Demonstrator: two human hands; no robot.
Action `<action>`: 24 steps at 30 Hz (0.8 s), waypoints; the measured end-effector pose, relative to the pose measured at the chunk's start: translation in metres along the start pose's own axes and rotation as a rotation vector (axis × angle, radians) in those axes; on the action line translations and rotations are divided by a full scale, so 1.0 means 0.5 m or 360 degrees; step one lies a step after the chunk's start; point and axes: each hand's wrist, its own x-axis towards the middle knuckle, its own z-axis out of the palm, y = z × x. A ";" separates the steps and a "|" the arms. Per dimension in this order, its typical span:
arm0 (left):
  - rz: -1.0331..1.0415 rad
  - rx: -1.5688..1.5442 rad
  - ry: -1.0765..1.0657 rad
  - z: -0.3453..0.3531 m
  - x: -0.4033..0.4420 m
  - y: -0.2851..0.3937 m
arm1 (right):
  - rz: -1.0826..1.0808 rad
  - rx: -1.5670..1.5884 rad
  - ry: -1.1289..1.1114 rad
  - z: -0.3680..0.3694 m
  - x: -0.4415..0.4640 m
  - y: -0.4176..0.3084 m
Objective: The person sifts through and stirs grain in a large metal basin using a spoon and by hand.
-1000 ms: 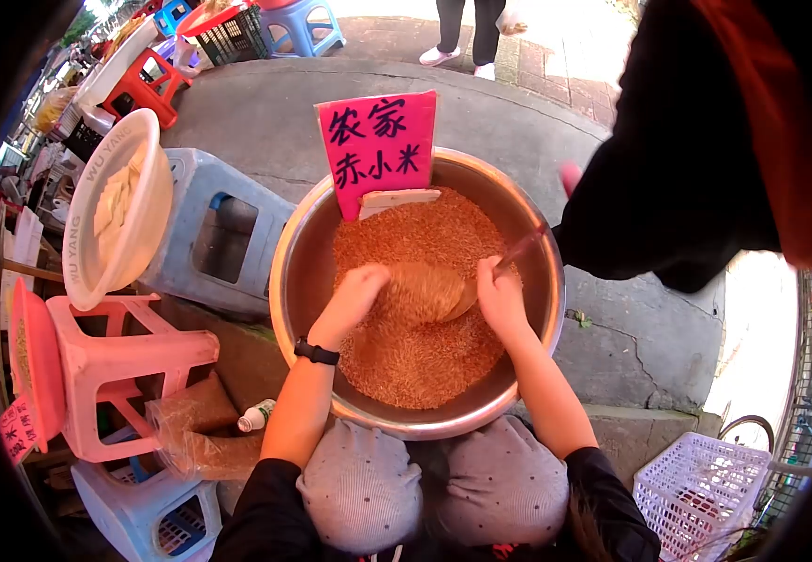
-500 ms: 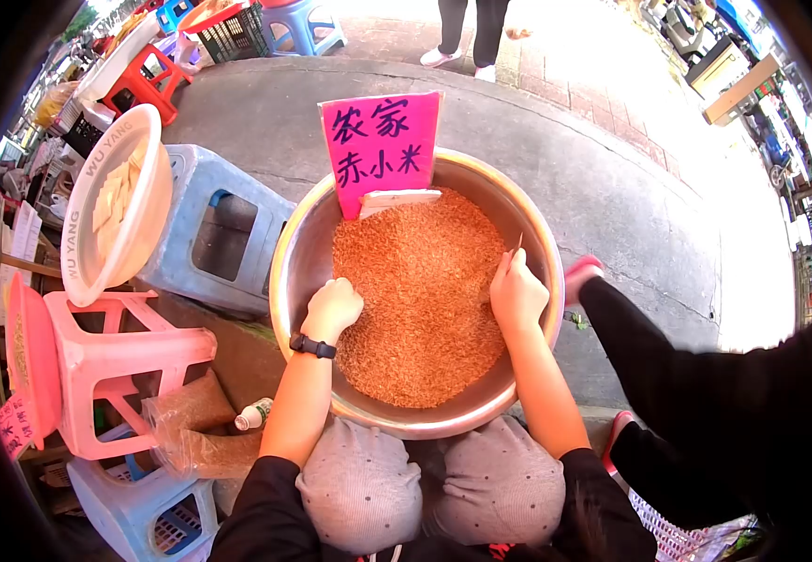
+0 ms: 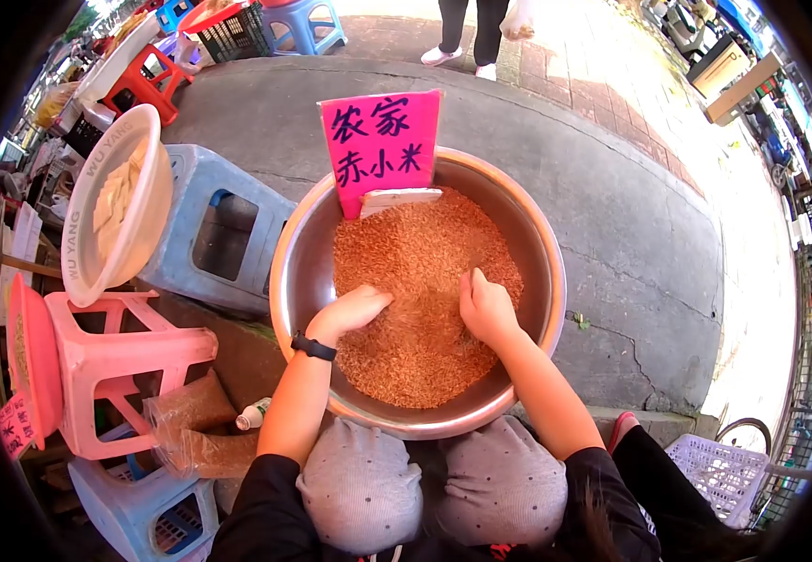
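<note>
A wide metal basin [image 3: 537, 211] stands in front of my knees, holding a heap of reddish-brown grain [image 3: 415, 365]. My left hand [image 3: 357, 311], with a black band on its wrist, reaches into the left side of the heap; its fingertips point right and partly merge with the grain. Across from it, my right hand [image 3: 488, 309] is at the heap's right side with curled fingers; what lies inside them is hidden. Between the two hands the grain looks smeared by motion. A pink handwritten sign [image 3: 383, 140] stands at the basin's far rim, above a whitish block [image 3: 398, 199] in the grain.
Left of the basin are a blue stool [image 3: 167, 239], a tilted tub [image 3: 150, 225] of pale yellow pieces and a pink stool [image 3: 78, 328]. Bags of grain [image 3: 205, 440] lie below. Someone's dark-trousered leg [image 3: 659, 478] and a lilac basket [image 3: 720, 468] are at lower right.
Both hands have moved inward over the grain, closer together; the left fingers now point right. The person at right has shifted mostly out of view, and a bag shows beside the person at the back.
</note>
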 end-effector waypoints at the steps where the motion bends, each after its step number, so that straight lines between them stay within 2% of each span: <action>1: 0.0119 -0.0417 0.0027 0.015 0.010 -0.009 | 0.0041 0.0220 0.0105 0.001 -0.002 -0.006; 2: 0.0237 -0.0832 0.0054 0.025 0.018 -0.013 | 0.0081 0.0440 0.0212 0.000 -0.003 -0.010; 3: 0.0358 -0.0933 0.0123 0.024 0.004 0.009 | 0.0099 0.0493 0.0342 -0.005 0.000 -0.012; 7: 0.0491 -0.0645 0.0505 0.023 -0.009 0.016 | 0.0070 0.0104 0.0594 -0.015 0.013 0.018; 12: 0.0431 0.0210 0.1064 0.002 -0.017 0.001 | 0.0148 -0.0316 0.0680 -0.025 0.025 0.036; 15: 0.0312 0.0516 0.1270 0.006 -0.020 -0.007 | 0.0089 -0.0427 0.0713 -0.024 0.024 0.029; 18: 0.0372 0.0734 0.1477 0.023 -0.009 -0.017 | -0.0087 -0.0463 0.0782 -0.019 0.027 0.027; 21: 0.0435 0.0871 0.1514 0.019 -0.014 -0.002 | -0.0164 -0.0380 0.0843 -0.017 0.030 0.023; 24: 0.0318 0.0570 0.1204 -0.008 -0.027 0.025 | -0.0256 -0.0416 0.0857 -0.016 0.032 0.025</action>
